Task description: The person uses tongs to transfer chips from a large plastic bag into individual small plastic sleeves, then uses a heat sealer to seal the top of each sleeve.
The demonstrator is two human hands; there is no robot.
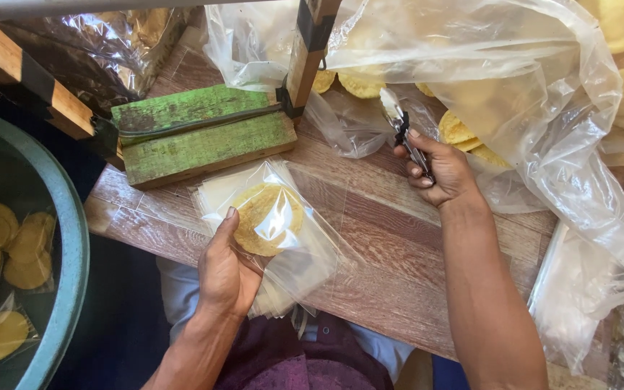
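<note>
My left hand [225, 271] holds a small clear plastic bag [294, 238] with a round yellow cracker [269, 218] inside it, thumb pressed on the cracker's edge. The bag lies on top of a stack of flat clear bags on the wooden table [388, 238]. My right hand [438, 170] grips metal tongs [401, 126], whose tips point up toward a large clear plastic bag [514, 87] of yellow crackers [460, 133].
A green wooden block device [200, 133] with a wooden post [305, 58] stands at the table's back. A teal tub [74, 238] at the left holds bagged crackers [9, 245]. More plastic bags [586, 289] pile at the right.
</note>
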